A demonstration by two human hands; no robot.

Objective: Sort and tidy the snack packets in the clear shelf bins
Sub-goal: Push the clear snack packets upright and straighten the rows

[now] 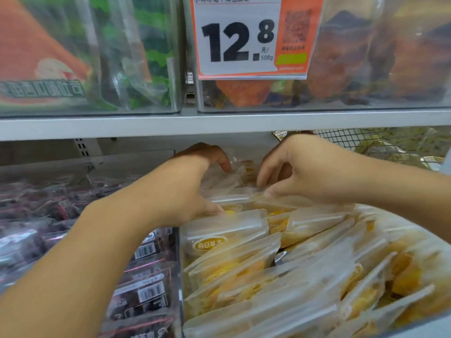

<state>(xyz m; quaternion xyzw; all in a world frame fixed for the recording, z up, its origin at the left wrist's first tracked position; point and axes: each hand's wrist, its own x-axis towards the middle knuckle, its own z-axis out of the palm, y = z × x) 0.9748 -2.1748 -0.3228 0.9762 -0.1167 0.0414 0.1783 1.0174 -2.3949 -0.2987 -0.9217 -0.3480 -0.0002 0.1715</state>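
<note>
Reaching deep into the clear bin, the left hand curls around pale packets while the right hand pinches a yellow-filled packet between them.

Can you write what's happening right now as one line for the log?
step: tidying yellow packets | left hand: gripping packets at bin's back | right hand: pinching a packet edge | neighbour: dark packets
</note>
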